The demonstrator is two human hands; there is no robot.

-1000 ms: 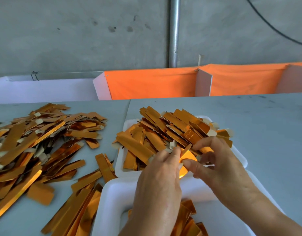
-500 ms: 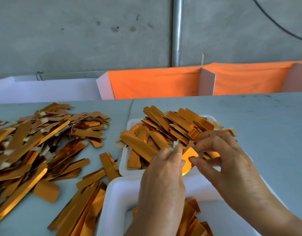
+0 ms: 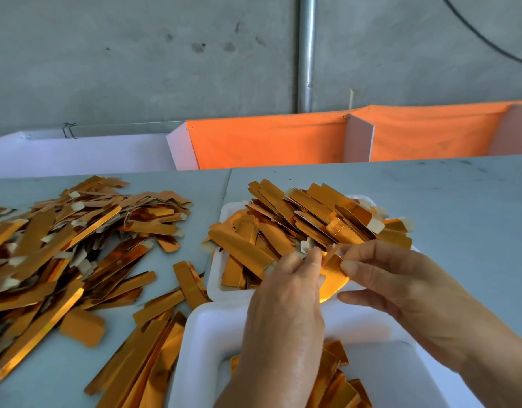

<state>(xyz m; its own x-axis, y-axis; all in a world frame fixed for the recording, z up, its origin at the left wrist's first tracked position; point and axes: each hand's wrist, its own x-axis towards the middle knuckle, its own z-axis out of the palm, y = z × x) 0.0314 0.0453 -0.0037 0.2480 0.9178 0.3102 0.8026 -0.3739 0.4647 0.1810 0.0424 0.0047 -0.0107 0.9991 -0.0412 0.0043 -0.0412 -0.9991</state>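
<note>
Your left hand [image 3: 286,304] and right hand [image 3: 401,293] both pinch one small gold piece [image 3: 332,275] at the fingertips, above the line where two white trays meet. The far tray [image 3: 218,278] is heaped with gold strips [image 3: 298,219] that overhang its rim. The near tray [image 3: 207,328] holds a few folded pieces [image 3: 336,384]. A loose pile [image 3: 62,245] crowds your left side up to the tray edges, and bare table [image 3: 465,207] lies to your right.

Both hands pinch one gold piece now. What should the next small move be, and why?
The left hand and right hand each pinch the top of one gold piece above the far rim of the near tray. So probably draw the hands slightly apart, to open or separate it.
</note>
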